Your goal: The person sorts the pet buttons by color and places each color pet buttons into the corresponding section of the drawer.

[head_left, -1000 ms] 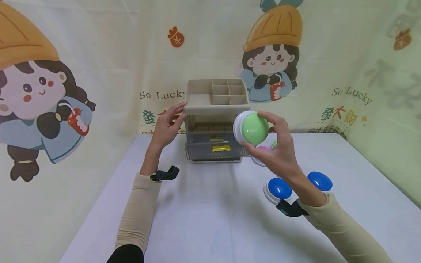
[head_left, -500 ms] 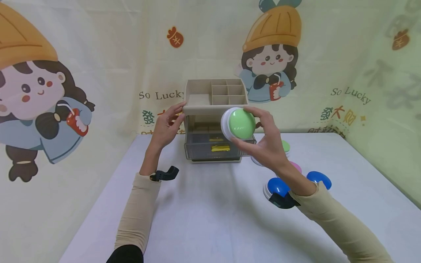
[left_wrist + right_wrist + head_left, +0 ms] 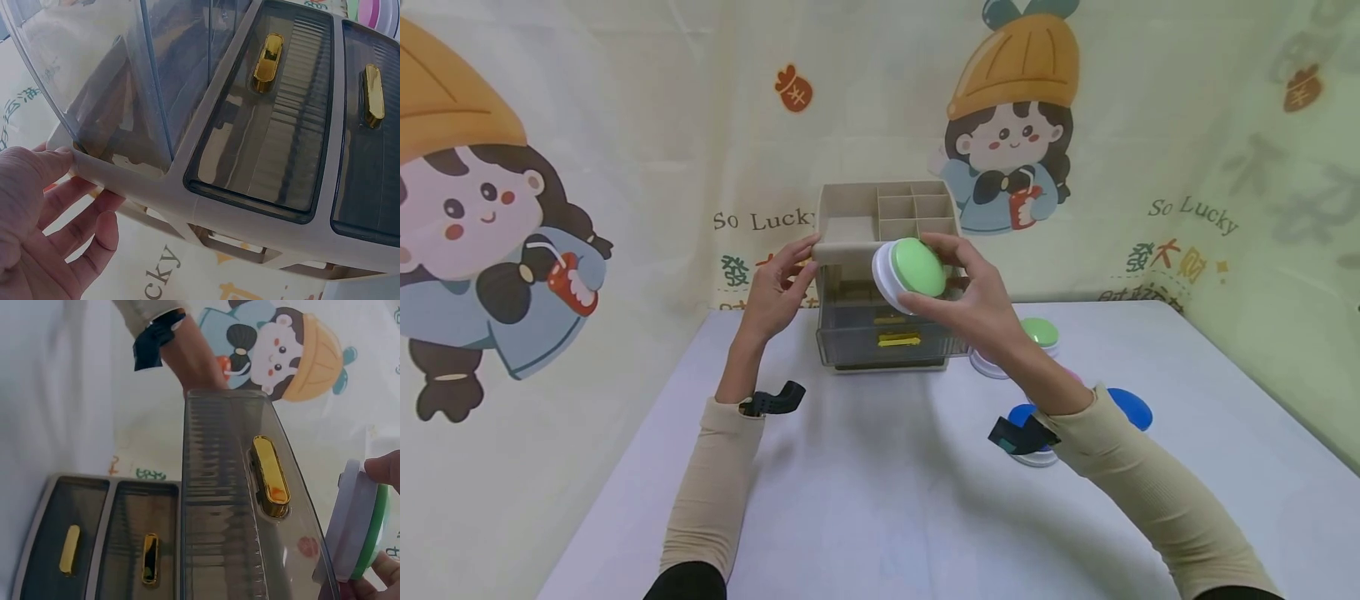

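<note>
A white, green-domed button (image 3: pixel 917 268) is pinched by the right hand (image 3: pixel 976 302) and held tilted above the pulled-out smoked drawer (image 3: pixel 850 343) of a beige drawer organizer (image 3: pixel 848 227), whose upper left edge is gripped between thumb and fingers of the left hand (image 3: pixel 771 293). On the desk (image 3: pixel 865 500) a second green button (image 3: pixel 1040 332) is seen; one blue button (image 3: pixel 1019 414) is partly covered by a black wrist strap (image 3: pixel 1024 435), another blue one (image 3: pixel 1132 408) by the sleeve (image 3: pixel 1142 479). "So Lucky" is printed twice on the backdrop cloth (image 3: pixel 865 108), with 發大财 below at right.

The place looks booth-like; which kind of room cannot be told. Cartoon-printed cloth (image 3: pixel 865 125) encloses a white tabletop (image 3: pixel 865 500).
</note>
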A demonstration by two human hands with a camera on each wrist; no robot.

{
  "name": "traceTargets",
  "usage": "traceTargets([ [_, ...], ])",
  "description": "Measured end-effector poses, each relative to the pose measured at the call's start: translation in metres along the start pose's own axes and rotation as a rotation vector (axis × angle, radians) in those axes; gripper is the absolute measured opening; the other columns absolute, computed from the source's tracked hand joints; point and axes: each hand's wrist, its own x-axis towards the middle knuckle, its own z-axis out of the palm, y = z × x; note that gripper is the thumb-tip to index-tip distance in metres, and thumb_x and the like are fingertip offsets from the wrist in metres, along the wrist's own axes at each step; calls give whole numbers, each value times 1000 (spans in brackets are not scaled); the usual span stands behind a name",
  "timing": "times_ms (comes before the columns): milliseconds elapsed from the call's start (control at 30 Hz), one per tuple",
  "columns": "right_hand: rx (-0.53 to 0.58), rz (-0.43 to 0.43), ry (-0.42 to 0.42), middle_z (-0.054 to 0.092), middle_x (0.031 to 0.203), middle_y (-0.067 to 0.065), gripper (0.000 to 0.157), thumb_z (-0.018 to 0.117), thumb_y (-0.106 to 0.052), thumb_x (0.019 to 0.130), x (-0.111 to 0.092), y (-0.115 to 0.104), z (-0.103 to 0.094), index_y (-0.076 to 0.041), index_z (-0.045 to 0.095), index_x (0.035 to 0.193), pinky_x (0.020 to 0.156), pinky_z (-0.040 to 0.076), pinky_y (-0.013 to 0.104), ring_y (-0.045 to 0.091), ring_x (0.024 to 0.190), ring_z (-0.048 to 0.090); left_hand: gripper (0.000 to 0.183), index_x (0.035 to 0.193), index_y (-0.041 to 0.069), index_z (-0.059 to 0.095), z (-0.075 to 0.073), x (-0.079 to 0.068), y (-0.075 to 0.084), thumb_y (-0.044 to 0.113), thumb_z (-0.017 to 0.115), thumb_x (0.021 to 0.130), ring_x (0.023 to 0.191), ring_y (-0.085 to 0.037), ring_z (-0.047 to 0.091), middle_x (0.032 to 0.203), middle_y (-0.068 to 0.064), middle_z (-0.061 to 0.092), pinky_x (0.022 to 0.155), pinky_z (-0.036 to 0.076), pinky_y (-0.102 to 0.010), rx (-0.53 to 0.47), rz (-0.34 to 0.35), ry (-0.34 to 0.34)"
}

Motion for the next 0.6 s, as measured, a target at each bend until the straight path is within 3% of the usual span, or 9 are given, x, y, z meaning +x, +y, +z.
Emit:
traceTargets([
  [367, -120, -2, -122, 59, 137, 3, 76, 88, -30, 80, 13, -10, 3, -15, 53, 146, 87, 54, 38, 24, 106, 58, 42, 146, 5, 54, 0, -1, 0, 6, 56, 104, 111, -43, 66, 144, -21, 58, 79, 48, -21, 16, 3, 2],
  [600, -175, -16, -175, 60, 134, 4, 75, 88, -31, 79, 21, -11, 9, -13, 55, 143, 89, 55, 39, 24, 106, 59, 42, 146, 5, 54, 0, 0, -1, 6, 56, 104, 112, -43, 66, 144, -21, 58, 80, 48, -22, 15, 3, 8],
])
